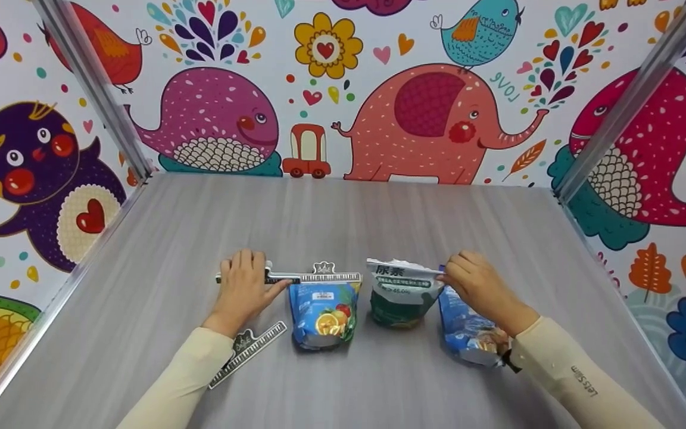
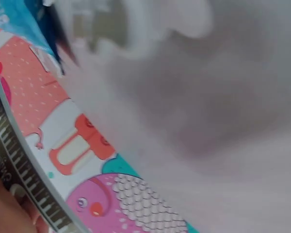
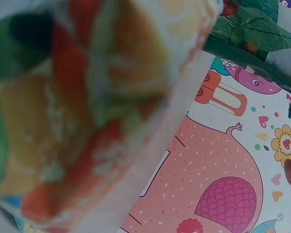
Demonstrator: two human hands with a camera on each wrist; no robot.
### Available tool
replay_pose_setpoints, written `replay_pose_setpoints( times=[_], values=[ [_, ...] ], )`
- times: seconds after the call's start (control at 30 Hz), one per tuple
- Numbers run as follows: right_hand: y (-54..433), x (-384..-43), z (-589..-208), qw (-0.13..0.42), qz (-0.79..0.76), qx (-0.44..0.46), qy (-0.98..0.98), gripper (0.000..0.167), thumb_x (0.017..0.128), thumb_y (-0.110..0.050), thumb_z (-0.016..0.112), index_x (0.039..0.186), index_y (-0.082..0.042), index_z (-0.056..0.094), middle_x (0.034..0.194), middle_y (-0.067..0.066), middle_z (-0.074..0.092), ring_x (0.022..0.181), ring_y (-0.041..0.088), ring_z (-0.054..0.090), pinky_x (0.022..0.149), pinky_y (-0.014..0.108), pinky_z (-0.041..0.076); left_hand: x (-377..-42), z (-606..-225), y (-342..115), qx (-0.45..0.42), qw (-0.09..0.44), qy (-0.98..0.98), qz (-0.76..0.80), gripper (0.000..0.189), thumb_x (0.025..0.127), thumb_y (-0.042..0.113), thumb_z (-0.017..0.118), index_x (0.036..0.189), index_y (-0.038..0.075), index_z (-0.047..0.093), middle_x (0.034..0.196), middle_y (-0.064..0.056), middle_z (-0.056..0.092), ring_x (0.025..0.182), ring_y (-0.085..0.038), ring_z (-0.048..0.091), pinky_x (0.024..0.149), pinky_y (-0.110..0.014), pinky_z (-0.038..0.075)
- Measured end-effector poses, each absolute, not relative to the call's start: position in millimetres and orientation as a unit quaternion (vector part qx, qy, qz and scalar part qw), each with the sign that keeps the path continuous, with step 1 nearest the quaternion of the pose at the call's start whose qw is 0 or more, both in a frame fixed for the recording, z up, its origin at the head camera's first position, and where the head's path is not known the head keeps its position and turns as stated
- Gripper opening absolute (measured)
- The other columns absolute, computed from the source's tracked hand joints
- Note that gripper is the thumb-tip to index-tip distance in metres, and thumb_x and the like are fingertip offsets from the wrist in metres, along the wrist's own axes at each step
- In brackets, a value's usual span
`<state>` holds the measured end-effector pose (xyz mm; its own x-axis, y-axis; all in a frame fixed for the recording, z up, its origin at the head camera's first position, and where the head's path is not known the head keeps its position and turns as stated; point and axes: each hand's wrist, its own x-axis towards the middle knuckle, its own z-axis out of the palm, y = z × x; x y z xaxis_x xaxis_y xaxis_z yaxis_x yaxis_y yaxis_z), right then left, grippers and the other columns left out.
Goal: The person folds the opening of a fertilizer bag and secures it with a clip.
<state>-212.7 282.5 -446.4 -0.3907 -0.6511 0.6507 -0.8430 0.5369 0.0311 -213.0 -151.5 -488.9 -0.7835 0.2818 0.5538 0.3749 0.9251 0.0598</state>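
My left hand grips a piano-key-patterned clip, which lies left of a blue fruit-picture pouch. A similar clip sits across that pouch's top edge. With its fingertips, my right hand pinches the upper right corner of a green-and-white pouch, which stands upright with a crumpled top. Another blue pouch is partly hidden beneath the right hand and forearm. Close up in the right wrist view, a blurred fruit-printed pouch fills the left side.
One more piano-key clip lies slanted on the grey table beside the left forearm. A small black piece pokes out by the right sleeve. Cartoon-printed walls and metal posts bound the table.
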Motion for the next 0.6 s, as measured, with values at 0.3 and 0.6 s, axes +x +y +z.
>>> replay_pose_setpoints(
  times=[0.3,0.6],
  values=[
    [281,-214,-446,0.330,0.153,0.465,-0.808,0.033,0.106,-0.030,0.047,0.086,-0.006,0.057,0.077,0.002,0.048,0.070,0.018,0.043,0.061,0.030,0.035,-205,-475,-127,-0.217,0.296,-0.927,-0.081,0.065,0.083,0.061,0.068,0.096,0.000,0.050,0.085,-0.011,0.042,0.075,-0.027,0.038,0.066,-0.039,0.027],
    [282,-213,-449,0.316,0.158,0.452,-0.819,0.032,0.106,-0.031,0.047,0.088,-0.006,0.058,0.077,0.002,0.049,0.071,0.019,0.044,0.062,0.029,0.036,-195,-459,-106,-0.224,0.310,-0.921,-0.077,0.066,0.084,0.062,0.067,0.097,0.000,0.049,0.085,-0.010,0.040,0.078,-0.026,0.038,0.068,-0.038,0.028]
  ],
)
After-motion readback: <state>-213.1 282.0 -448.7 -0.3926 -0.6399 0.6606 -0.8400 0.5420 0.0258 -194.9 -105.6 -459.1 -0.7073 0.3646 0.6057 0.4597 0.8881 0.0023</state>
